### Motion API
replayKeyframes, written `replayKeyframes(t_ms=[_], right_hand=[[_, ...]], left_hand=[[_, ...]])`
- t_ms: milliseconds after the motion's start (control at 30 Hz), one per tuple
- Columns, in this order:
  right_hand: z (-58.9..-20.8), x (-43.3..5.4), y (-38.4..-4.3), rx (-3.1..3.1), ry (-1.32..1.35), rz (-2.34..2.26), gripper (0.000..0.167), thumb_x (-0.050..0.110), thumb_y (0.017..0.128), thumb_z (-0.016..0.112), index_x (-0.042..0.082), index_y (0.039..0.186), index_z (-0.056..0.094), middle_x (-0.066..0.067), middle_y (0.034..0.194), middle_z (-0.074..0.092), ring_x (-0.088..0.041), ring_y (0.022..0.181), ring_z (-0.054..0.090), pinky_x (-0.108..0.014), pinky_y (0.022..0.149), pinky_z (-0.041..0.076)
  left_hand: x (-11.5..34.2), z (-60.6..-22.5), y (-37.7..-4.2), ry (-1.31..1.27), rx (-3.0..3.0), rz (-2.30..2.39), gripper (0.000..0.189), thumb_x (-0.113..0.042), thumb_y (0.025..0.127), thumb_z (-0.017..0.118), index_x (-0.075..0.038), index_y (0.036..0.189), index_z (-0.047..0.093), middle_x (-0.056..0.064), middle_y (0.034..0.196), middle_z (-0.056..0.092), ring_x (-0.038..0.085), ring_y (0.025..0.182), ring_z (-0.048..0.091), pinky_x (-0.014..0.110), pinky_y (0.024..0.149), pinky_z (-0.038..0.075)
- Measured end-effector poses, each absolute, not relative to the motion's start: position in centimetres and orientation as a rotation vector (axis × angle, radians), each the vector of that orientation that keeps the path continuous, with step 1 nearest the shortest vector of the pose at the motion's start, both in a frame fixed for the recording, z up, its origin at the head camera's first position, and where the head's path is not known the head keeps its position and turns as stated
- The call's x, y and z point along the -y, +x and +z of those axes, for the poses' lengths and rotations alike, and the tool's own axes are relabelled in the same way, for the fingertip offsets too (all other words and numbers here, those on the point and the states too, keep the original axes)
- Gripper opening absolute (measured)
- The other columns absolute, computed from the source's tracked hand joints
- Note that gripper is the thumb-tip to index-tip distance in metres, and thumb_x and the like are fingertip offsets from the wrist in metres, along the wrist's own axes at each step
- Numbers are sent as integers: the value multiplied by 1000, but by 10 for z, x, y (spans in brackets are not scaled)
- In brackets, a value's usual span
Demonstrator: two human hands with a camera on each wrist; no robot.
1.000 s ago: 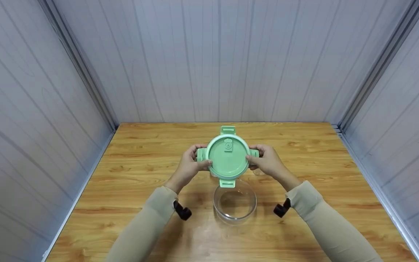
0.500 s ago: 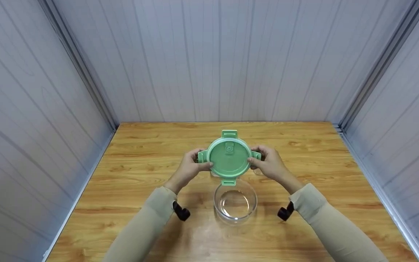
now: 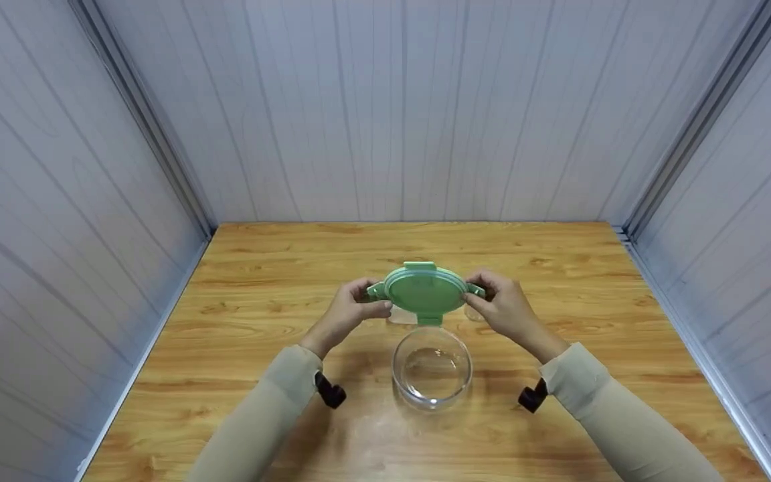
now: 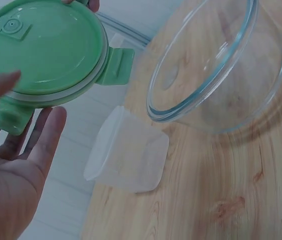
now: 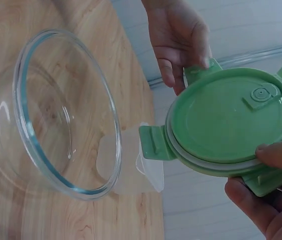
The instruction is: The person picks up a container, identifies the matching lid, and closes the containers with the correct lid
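Both hands hold a round green lid with clip tabs around its edge, up above the table and tilted. My left hand grips it by the left tab, thumb on the upper side and fingers below, as the left wrist view shows. On the opposite side, my right hand pinches the rim and tab; its thumb lies at the lid's rim in the right wrist view. A small round valve sits on the lid's top. Nearer the person, a round glass bowl stands upright on the table.
Behind the bowl stands a translucent plastic container, partly hidden by the lid in the head view. Another clear item shows beside my right hand. Pale panelled walls enclose the wooden table at the back and sides.
The lid has tipped from facing the head camera to a flatter, more edge-on angle, with both hands still holding it. My right forearm has shifted slightly to the right. The bowl has stayed put.
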State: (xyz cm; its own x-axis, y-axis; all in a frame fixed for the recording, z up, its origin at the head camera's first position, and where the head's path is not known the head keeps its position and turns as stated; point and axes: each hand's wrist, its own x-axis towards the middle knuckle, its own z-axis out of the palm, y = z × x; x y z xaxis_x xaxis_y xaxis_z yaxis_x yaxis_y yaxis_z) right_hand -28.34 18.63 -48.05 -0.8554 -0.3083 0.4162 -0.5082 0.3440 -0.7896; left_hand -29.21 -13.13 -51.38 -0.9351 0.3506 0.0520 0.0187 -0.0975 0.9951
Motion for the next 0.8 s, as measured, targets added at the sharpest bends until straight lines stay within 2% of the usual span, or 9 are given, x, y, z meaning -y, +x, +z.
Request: replayKeyframes(t_ms=[100, 200, 300, 400, 467, 567, 733, 800], right_hand=[[-481, -187, -282, 2395, 779, 1436, 9, -4, 97, 77, 3, 101, 73, -12, 97, 77, -5, 73, 58, -17, 62, 47], [-482, -189, -281, 2370, 814, 1349, 11, -6, 96, 78, 3, 100, 73, -10, 93, 74, -5, 71, 54, -18, 60, 46], [-484, -191, -280, 2339, 870, 1237, 11, -7, 95, 78, 2, 100, 73, -9, 90, 72, -9, 71, 60, -20, 62, 54], [-486, -193, -279, 2313, 937, 1118, 11, -7, 95, 78, 2, 100, 74, -10, 90, 74, -18, 76, 71, -29, 68, 65], [-486, -193, -279, 2291, 979, 1052, 11, -7, 94, 79, 1, 100, 74, -11, 90, 76, -23, 81, 76, -37, 72, 68], [-488, -192, -279, 2247, 1040, 980, 15, -9, 90, 81, 2, 98, 73, -12, 89, 77, -25, 82, 77, -41, 71, 67], [-496, -192, -281, 2128, 1120, 858, 25, -12, 82, 86, 2, 98, 73, -9, 88, 75, -20, 77, 74, -35, 67, 64], [-499, -192, -282, 2084, 1149, 811, 28, -13, 81, 87, 3, 98, 73, -8, 88, 74, -19, 77, 73, -32, 66, 63]], left_hand=[[134, -513, -292, 395, -1849, 2113, 22, -10, 105, 68, -2, 125, 68, 6, 118, 72, 19, 107, 74, 41, 98, 65], [135, -511, -293, 369, -1807, 2080, 30, -22, 112, 57, -1, 132, 66, 12, 126, 71, 21, 108, 73, 43, 97, 66], [135, -510, -294, 321, -1808, 2035, 41, -31, 116, 47, 0, 135, 65, 15, 126, 71, 20, 100, 74, 38, 90, 67], [134, -509, -296, 272, -1799, 2008, 49, -38, 118, 40, 0, 133, 67, 15, 121, 71, 19, 89, 74, 33, 82, 67], [133, -509, -296, 244, -1776, 2003, 51, -41, 118, 40, 0, 130, 68, 14, 116, 70, 17, 85, 73, 31, 78, 67], [134, -510, -296, 217, -1708, 2015, 49, -40, 118, 44, 1, 127, 69, 10, 107, 69, 16, 81, 71, 29, 74, 66], [137, -515, -296, 181, -1601, 2032, 36, -31, 116, 50, -2, 117, 71, 7, 99, 69, 14, 78, 71, 26, 71, 64], [136, -516, -296, 169, -1579, 2038, 31, -28, 116, 51, -7, 110, 73, 6, 98, 69, 13, 76, 72, 25, 69, 64]])
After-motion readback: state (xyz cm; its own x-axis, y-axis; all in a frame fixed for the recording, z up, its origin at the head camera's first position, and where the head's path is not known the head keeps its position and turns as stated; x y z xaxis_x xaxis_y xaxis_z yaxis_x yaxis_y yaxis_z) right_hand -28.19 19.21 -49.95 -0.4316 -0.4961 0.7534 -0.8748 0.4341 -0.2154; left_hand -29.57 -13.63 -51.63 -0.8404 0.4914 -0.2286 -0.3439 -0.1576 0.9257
